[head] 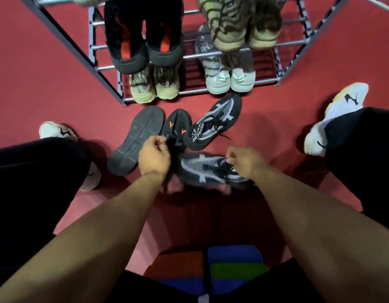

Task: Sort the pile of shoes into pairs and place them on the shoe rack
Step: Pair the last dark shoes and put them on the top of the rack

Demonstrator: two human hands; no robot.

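Bare red floor [47, 68] is seen on both sides of the shoe rack [228, 54], whose front rail lies just beyond the loose shoes. The black shoe with orange marks [177, 125] is pinched at its collar by the left hand [154, 157]. The grey-and-black knit sneaker [202, 169], blurred, is gripped at its laces by the right hand [243, 161]. Its mate [215, 122] and an overturned black shoe [135, 141] lie between hands and rack.

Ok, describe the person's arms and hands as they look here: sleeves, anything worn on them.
Both forearms are bare up to the frame edge, with no sleeves in view. The left hand and right hand wear no gloves, and no watch, ring or band shows on either wrist.
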